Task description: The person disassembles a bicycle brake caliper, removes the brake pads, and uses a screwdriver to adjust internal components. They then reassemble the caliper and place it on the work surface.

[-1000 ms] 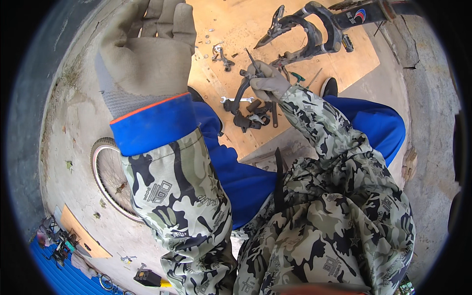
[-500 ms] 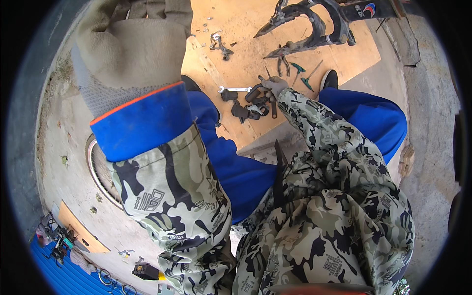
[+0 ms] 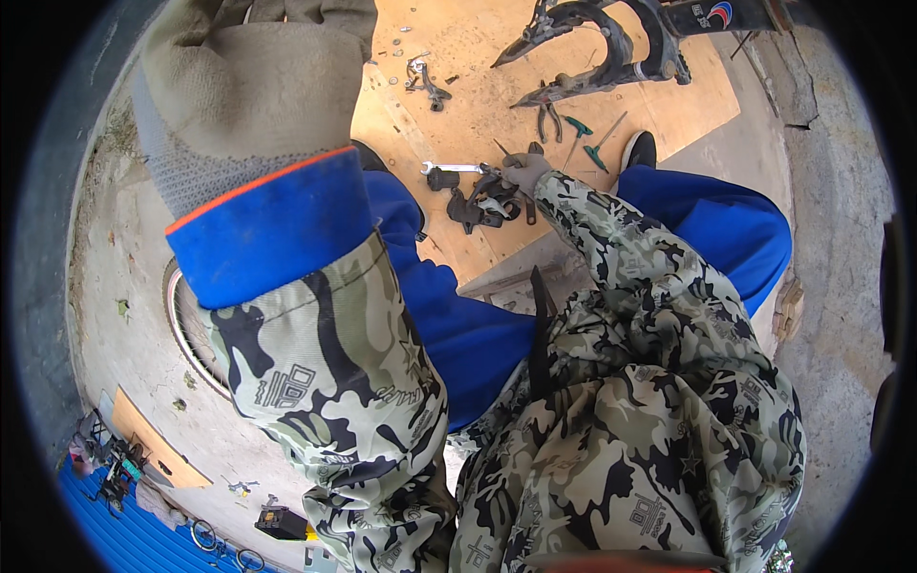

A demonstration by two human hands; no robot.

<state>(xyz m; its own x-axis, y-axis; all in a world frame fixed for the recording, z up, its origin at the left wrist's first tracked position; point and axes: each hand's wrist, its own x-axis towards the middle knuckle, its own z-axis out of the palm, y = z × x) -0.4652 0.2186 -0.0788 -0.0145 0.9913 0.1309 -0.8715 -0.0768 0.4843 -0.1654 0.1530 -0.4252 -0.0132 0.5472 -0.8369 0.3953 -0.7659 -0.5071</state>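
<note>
My left hand (image 3: 258, 91), in a grey-brown work glove, fills the upper left close to the camera. Its fingers run out of the top edge, so its grip cannot be read. Further down, my gloved right hand (image 3: 525, 170) is closed at a pile of dark bicycle parts (image 3: 468, 208) on a board. A thin dark tip sticks out from its fingers toward the upper left; what they hold is mostly hidden. Left of this hand lie an open-end wrench (image 3: 449, 168) and a short black cylindrical part (image 3: 441, 180). A dark flat piece (image 3: 531, 212) lies just below it.
A black bicycle fork (image 3: 659, 38) reaches over the wooden board (image 3: 688, 105) at the far right. Pliers (image 3: 549, 121) and green-handled hex keys (image 3: 594, 153) lie below it. A brake arm (image 3: 435, 91) lies farther left. A wheel (image 3: 186, 325) and toolbox (image 3: 282, 520) are on the floor.
My right hand has shifted slightly left and turned over the parts; the black piece seen at its fingers is now mostly covered. My left hand has moved slightly up and left.
</note>
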